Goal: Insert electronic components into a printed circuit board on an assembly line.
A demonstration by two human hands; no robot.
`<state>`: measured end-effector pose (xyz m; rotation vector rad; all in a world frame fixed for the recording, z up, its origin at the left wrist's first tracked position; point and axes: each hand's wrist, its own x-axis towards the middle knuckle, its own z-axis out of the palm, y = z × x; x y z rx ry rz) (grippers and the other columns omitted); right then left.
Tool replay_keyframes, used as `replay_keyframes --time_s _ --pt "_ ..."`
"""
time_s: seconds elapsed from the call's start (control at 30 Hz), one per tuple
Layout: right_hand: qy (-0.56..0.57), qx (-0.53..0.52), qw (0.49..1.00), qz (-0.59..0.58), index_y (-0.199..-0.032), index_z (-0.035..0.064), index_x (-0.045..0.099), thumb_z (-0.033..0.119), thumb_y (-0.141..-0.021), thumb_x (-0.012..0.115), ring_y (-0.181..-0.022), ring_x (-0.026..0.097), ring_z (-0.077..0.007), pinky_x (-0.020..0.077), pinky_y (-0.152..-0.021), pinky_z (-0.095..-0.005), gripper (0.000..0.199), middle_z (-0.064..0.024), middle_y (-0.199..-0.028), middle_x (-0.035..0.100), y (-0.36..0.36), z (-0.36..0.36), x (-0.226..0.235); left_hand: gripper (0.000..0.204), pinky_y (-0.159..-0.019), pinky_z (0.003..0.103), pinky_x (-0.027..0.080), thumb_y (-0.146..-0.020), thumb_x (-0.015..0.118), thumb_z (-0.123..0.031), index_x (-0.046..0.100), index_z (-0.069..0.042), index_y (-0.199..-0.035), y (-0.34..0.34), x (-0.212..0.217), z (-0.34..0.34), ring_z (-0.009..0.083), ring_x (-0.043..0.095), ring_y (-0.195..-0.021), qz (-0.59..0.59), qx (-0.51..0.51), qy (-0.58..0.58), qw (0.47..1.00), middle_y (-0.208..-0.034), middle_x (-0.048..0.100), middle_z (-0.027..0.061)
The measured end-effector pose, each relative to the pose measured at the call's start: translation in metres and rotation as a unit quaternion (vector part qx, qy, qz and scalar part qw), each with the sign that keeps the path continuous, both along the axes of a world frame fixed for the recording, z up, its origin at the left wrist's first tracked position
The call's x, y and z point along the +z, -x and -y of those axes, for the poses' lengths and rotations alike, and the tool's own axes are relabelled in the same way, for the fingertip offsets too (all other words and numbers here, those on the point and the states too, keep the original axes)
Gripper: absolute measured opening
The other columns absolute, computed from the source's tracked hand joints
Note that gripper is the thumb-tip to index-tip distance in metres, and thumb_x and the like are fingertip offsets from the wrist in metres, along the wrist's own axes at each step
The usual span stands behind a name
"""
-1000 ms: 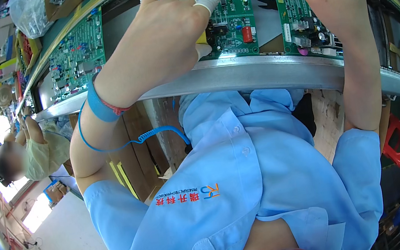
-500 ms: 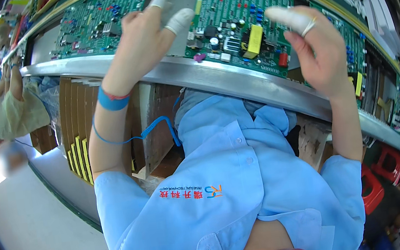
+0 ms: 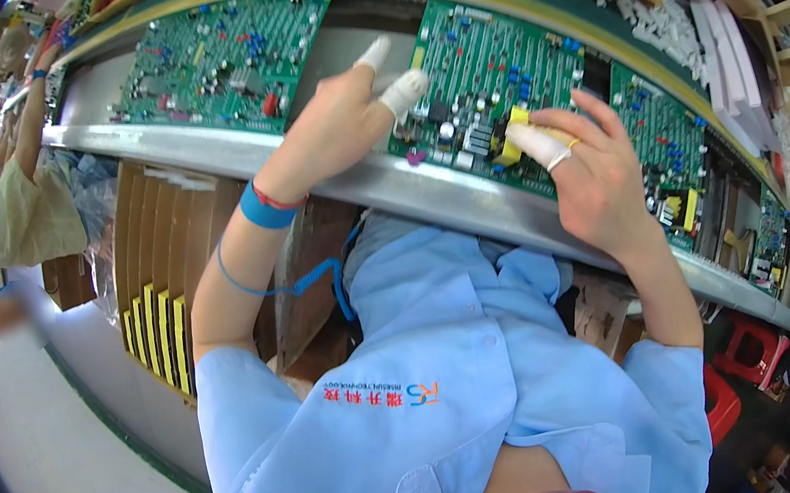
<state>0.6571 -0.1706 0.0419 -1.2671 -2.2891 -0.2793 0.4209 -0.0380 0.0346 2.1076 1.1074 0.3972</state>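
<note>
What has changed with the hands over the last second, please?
The right hand, raised off the board half a second ago, has come down onto the yellow part on the middle board. The left hand stays at the board's left edge, wrist strap still on.

Circuit board [image 3: 495, 94] crowded with components — bare rail [image 3: 202, 147] apparently passable.

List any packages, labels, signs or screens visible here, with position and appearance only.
Embroidered chest logo on the light blue work shirt: small, red and blue marks.
Brown cardboard cartons under the metal bench edge, left: upright, with yellow strips.
White slim boxes on the upper right shelf: stacked, plain.
No screens or signs.
</note>
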Motion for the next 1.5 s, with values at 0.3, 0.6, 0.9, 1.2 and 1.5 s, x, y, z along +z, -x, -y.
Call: replay_keyframes --time_s 0.3,0.6,0.9,1.2,1.5 --pt "0.017 0.065 0.995 -0.075 -0.11 0.0035 0.066 0.01 -0.066 0.064 -0.068 0.062 -0.0217 0.0509 -0.055 -0.0347 0.045 -0.0107 -0.105 0.067 0.031 0.026 -0.006 0.077 -0.1 0.039 0.042 -0.096 0.05 -0.047 0.036 0.02 -0.133 -0.02 0.001 0.004 0.0404 0.055 -0.118 0.04 -0.084 0.076 0.993 -0.121 0.053 0.0377" --pt "0.051 -0.044 0.998 0.02 -0.111 0.0019 0.063 0.015 -0.077 0.059 -0.062 0.06 -0.0173 0.0493 -0.047 -0.028 0.036 -0.011 -0.098 0.067 0.055 0.04 -0.016 0.08 -0.092 0.039 0.047 -0.095 0.052 -0.047 0.028 0.014 -0.141 -0.071 0.014 0.023 0.0377 0.061 -0.109 -0.003 -0.176 0.104 0.979 -0.114 0.061 0.0321" --pt "0.169 -0.277 0.944 0.061 -0.081 0.0076 0.061 0.013 -0.079 0.057 -0.054 0.065 -0.0184 0.0479 -0.043 -0.0306 0.007 -0.0055 -0.07 0.06 0.008 0.079 -0.02 0.076 -0.103 0.038 0.04 -0.097 0.054 -0.039 0.024 0.014 -0.143 -0.145 -0.006 0.044 0.0357 0.051 -0.125 0.023 -0.302 0.164 0.939 -0.13 0.054 0.0291" --pt "0.198 -0.353 0.914 0.02 -0.083 0.006 0.061 0.012 -0.08 0.056 -0.06 0.068 -0.023 0.0514 -0.045 -0.0352 0.008 -0.0088 -0.075 0.064 -0.042 0.104 -0.017 0.072 -0.103 0.038 0.039 -0.097 0.055 -0.034 0.023 0.006 -0.146 -0.157 -0.008 0.051 0.0342 0.053 -0.122 0.06 -0.326 0.115 0.936 -0.13 0.056 0.0235" --pt "0.207 -0.397 0.894 0.024 -0.086 0.0062 0.061 0.008 -0.076 0.056 -0.064 0.068 -0.0263 0.0518 -0.049 -0.0387 0.011 -0.0094 -0.075 0.065 -0.072 0.113 -0.013 0.067 -0.105 0.037 0.037 -0.098 0.055 -0.031 0.025 0.001 -0.148 -0.146 -0.017 0.044 0.0262 0.052 -0.123 0.1 -0.29 0.165 0.937 -0.127 0.059 0.0172"
